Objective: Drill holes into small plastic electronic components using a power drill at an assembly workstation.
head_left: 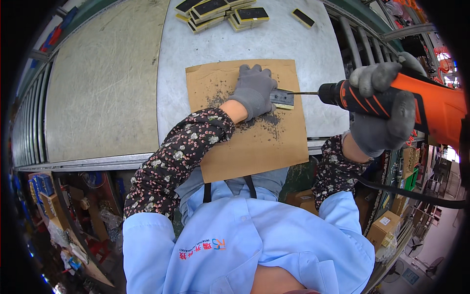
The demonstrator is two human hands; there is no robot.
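Observation:
My left hand [253,90], in a grey glove, presses a small dark rectangular block [284,97] with a pale lower edge onto a sheet of cardboard [245,152]. Its fingers curl over the block's left part and hide it. My right hand [384,105], also gloved, is wrapped round an orange and black power drill [431,105], held level. The drill's thin bit [306,93] points left, and its tip meets or hovers just over the block's top near small holes; I cannot tell which. Dark shavings [267,125] lie scattered around the block.
Several yellow-edged black blocks [223,14] are piled at the table's far side, with a single block [303,18] to their right. The cardboard overhangs the front edge of the metal table [171,98]. A black cord [411,192] runs at the right, and metal rollers [364,44] flank the table.

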